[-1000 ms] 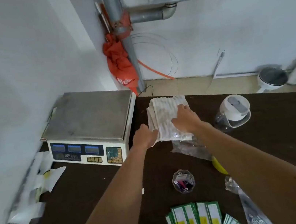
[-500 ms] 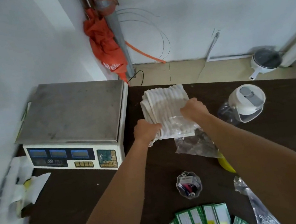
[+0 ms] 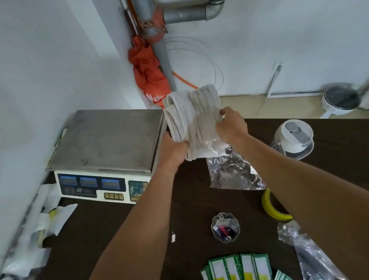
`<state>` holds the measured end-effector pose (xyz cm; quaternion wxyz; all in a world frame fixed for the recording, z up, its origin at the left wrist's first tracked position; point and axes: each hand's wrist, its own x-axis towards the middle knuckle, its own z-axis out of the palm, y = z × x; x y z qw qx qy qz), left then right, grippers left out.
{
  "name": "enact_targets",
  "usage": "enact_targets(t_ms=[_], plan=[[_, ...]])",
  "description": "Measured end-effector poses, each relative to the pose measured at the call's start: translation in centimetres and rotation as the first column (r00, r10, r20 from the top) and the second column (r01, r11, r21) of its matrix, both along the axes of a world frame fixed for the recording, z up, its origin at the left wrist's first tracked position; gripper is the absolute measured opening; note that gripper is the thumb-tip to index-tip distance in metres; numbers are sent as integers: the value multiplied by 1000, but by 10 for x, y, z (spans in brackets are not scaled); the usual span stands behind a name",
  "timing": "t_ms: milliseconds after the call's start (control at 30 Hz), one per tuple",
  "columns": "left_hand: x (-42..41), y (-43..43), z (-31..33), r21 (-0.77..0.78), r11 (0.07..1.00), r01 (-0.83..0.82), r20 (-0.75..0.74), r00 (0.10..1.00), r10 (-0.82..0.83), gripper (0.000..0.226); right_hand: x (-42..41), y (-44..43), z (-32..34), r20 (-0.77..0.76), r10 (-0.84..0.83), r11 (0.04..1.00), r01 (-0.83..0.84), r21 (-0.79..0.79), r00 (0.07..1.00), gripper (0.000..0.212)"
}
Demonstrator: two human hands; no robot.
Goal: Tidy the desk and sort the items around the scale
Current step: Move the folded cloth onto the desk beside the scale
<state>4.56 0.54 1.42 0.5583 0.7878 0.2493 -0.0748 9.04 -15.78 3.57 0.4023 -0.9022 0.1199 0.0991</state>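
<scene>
The dark brown desk (image 3: 110,227) carries a scale (image 3: 108,151) just left of the left hand (image 3: 173,150). Under the right hand (image 3: 231,125) (both hands grip a folded cloth (image 3: 193,119)) lies a crumpled clear bag (image 3: 234,175), and to that hand's right stands a white lidded jug (image 3: 295,137). Between the forearms sit a small clear tub (image 3: 225,227) of bits and a white scrap (image 3: 173,237). A banana (image 3: 272,208) lies partly under the right forearm. Green-and-white labels (image 3: 240,277) fan out at the near edge, with a second clear bag (image 3: 314,262) beside them.

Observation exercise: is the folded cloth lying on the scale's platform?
No, left hand and right hand hold the cloth right of the scale, off its platform.
</scene>
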Motion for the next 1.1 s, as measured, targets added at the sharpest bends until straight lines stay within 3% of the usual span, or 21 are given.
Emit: enact_targets(t_ms=[100,333,533,633,833,967,1100], plan=[[-11,-3,26,-11,997,-79,95,992,80,49,-8,-2,24,77,22,998,-26,53,997,43],[-52,2,81,-33,985,-172,212,961,175,45,-40,-1,69,174,119,983,-141,121,978,37],[-90,34,116,-45,971,-235,226,944,239,43,-70,24,93,215,223,952,-260,160,951,43],[-110,52,126,-99,960,-262,215,936,278,50,-82,44,99,185,243,933,-281,223,952,45],[-155,104,121,-132,929,-346,162,917,364,46,-112,99,89,77,279,905,-288,314,957,18],[-188,151,107,-104,923,-371,92,920,380,37,-136,143,60,-15,320,891,-295,344,947,49],[-214,194,88,-69,929,-364,15,931,366,43,-165,183,34,-72,348,889,-305,340,935,27]])
